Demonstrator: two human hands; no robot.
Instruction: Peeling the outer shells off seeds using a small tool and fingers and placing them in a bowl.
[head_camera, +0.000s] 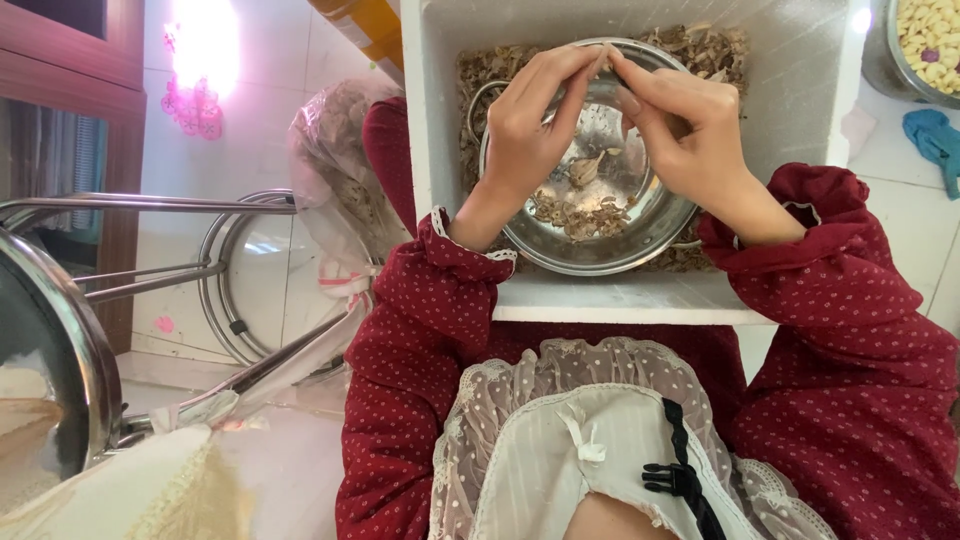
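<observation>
My left hand (528, 120) and my right hand (672, 125) meet fingertip to fingertip above a steel bowl (640, 238), pinching something small between them that I cannot make out. The bowl holds dry brown husks (578, 212) and one pale pod. It rests inside a white foam box (620, 298) whose bottom is covered with more dry husks (700, 48). Both arms wear dark red dotted sleeves.
A steel pot of pale yellow kernels (925, 40) stands at the top right, a blue cloth (935, 140) below it. A clear plastic bag of husks (335, 170) lies left of the box. A metal stool frame (150, 205), a round steel lid (245, 280) and a large pan edge (50, 330) are at the left.
</observation>
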